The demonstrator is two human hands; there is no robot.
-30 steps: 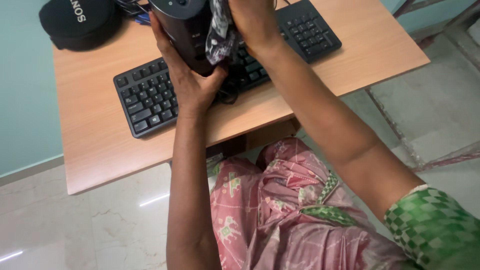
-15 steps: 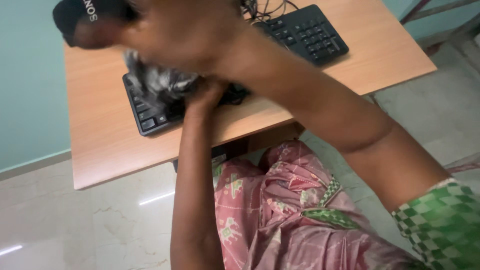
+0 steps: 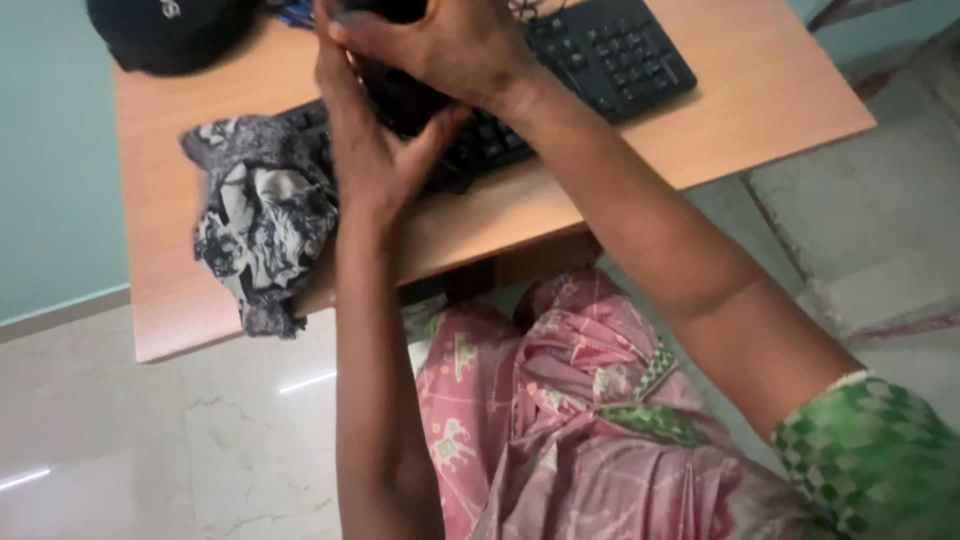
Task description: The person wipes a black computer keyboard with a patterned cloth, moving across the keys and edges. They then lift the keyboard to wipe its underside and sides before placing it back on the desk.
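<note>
Nearest, patterned cloth (image 3: 262, 225) lying on desk (image 3: 190, 300), partly over black keyboard (image 3: 600, 55). Farther, left hand (image 3: 375, 150) and right hand (image 3: 450, 45) both gripping dark object (image 3: 400, 95) above keyboard. Beyond, black cap (image 3: 165, 35).

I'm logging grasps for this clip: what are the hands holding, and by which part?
Both hands hold one dark object above the keyboard: left hand under its lower end, right hand over its upper side.

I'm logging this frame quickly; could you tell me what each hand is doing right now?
Left hand: closed around the black device.
Right hand: gripping the same device from above.
</note>
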